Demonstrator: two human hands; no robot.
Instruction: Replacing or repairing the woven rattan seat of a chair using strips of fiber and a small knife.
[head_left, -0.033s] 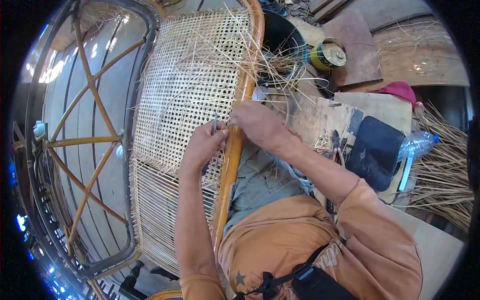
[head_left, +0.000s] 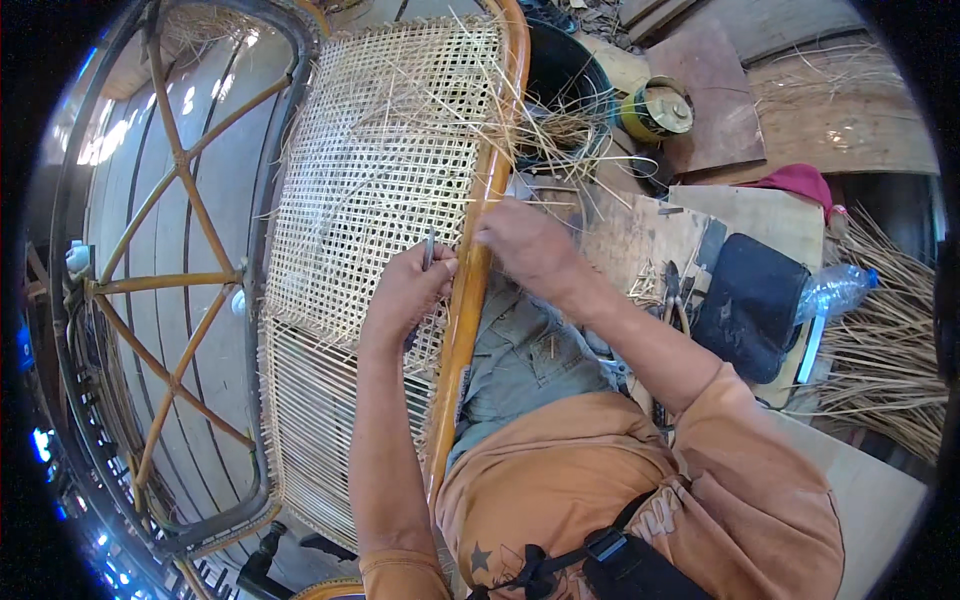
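A woven cane panel [head_left: 370, 200] stretches across a wooden frame in front of me, open mesh at the far part and parallel strands nearer. My left hand [head_left: 402, 295] rests over the mesh beside the frame's glossy orange-brown rail [head_left: 465, 310]. It is closed around a thin metal tool [head_left: 430, 248], whose grey tip points away from me; most of its dark handle is hidden. Just right of the rail is my right hand [head_left: 528, 245], its fingers curled together. Whatever it pinches, if anything, is too small to make out. Loose cane ends [head_left: 500, 130] stick out over the rail.
A dark bucket [head_left: 565, 75] and a yellow-green tin [head_left: 657, 108] stand at the far right. Pliers [head_left: 672, 285], a black case [head_left: 750, 305] and a plastic bottle [head_left: 838, 290] lie on boards. Cane strips [head_left: 890, 350] spread at right. A cane-bound frame [head_left: 180, 280] stands left.
My right hand has shifted slightly to the right, away from the left hand and the rail. The left hand keeps its place with the metal tool.
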